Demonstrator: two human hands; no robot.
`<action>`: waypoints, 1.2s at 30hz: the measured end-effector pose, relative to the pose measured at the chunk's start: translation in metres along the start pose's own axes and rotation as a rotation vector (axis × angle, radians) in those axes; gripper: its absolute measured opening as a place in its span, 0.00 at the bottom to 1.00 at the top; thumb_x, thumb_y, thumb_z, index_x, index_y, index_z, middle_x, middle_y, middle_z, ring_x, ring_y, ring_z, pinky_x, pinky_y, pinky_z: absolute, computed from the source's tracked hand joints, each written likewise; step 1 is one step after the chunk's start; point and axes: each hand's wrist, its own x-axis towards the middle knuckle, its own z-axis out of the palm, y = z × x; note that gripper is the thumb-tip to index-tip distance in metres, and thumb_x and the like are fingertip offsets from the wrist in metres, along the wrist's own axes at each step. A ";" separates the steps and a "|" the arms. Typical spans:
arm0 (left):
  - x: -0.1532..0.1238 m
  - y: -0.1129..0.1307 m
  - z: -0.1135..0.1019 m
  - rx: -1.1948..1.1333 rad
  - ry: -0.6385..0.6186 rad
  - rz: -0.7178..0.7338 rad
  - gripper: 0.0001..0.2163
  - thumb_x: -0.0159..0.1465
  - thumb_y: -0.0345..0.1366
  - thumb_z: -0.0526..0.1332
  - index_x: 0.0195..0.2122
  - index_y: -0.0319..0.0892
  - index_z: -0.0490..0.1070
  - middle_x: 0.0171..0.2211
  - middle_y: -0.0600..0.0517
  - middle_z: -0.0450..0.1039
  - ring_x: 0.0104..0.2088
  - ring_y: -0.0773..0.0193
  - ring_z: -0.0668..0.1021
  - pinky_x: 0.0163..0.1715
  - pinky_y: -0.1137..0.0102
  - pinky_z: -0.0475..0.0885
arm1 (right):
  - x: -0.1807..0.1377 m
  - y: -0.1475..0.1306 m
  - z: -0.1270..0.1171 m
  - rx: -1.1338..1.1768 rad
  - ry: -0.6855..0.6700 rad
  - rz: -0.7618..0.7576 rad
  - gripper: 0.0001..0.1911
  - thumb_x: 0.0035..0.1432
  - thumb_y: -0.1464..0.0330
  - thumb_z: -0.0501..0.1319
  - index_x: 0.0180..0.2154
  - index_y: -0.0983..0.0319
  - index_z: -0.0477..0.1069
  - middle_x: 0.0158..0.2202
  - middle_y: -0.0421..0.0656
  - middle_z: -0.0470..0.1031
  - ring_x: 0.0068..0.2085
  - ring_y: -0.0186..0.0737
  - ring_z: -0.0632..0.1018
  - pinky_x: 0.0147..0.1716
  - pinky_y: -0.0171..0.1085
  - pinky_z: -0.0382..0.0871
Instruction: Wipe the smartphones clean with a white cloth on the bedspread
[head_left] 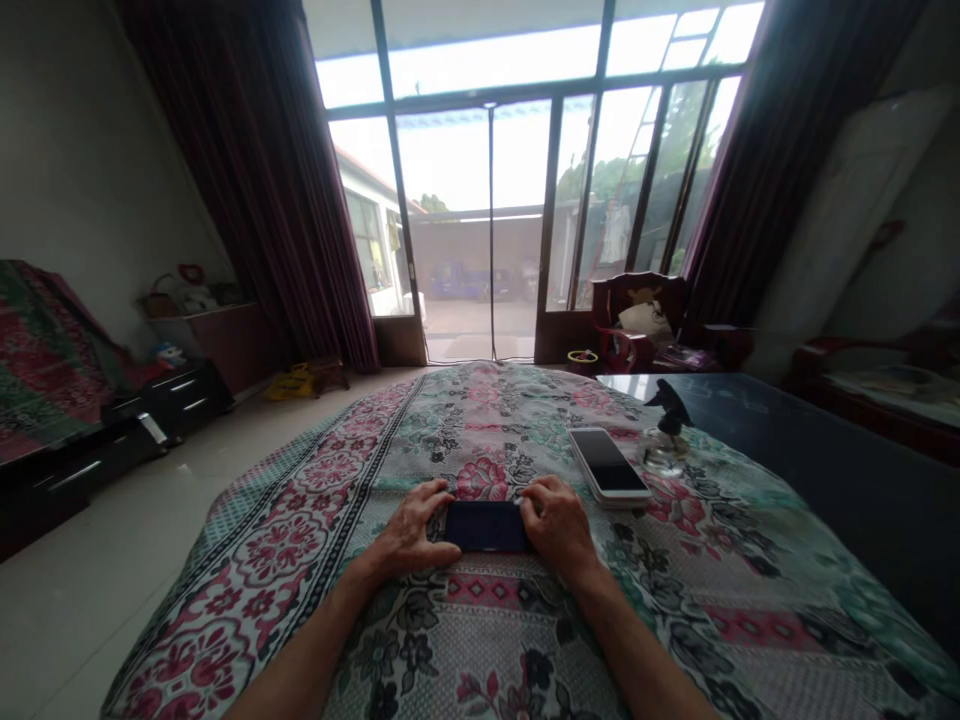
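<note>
Gripping a dark phone by both short ends, the left hand and right hand have their fingers curled snug over its edges. It's lying flat on the floral cloth draped over the surface, right in front of the person. Just off to the right there's a second phone with a white rim, and next to that a little glass ornament.

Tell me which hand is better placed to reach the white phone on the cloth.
Right, probably. The right hand grips the dark phone's right end, with the white phone lying just beyond it on that side. The left hand sits at the opposite end and would have to cross over.
</note>
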 end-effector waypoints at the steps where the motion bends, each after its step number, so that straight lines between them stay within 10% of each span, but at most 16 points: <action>1: 0.000 0.001 0.000 -0.001 0.000 -0.007 0.31 0.46 0.41 0.70 0.53 0.41 0.68 0.62 0.41 0.59 0.62 0.48 0.60 0.61 0.56 0.56 | 0.000 0.000 0.000 -0.008 -0.004 -0.007 0.10 0.55 0.72 0.56 0.31 0.59 0.76 0.37 0.42 0.74 0.41 0.38 0.72 0.43 0.34 0.60; 22: 0.004 -0.011 0.010 -0.077 0.090 0.044 0.33 0.39 0.44 0.74 0.48 0.44 0.72 0.58 0.44 0.63 0.59 0.47 0.64 0.60 0.56 0.57 | 0.001 -0.076 0.043 0.071 -0.199 -0.297 0.12 0.60 0.72 0.54 0.36 0.59 0.76 0.39 0.43 0.72 0.44 0.39 0.71 0.47 0.35 0.59; 36: 0.002 -0.005 0.003 -0.073 0.045 -0.003 0.34 0.41 0.46 0.73 0.50 0.43 0.71 0.60 0.43 0.61 0.61 0.45 0.61 0.60 0.55 0.57 | -0.004 0.013 -0.006 -0.010 -0.146 -0.176 0.11 0.58 0.71 0.54 0.34 0.60 0.76 0.39 0.45 0.74 0.42 0.40 0.73 0.46 0.37 0.63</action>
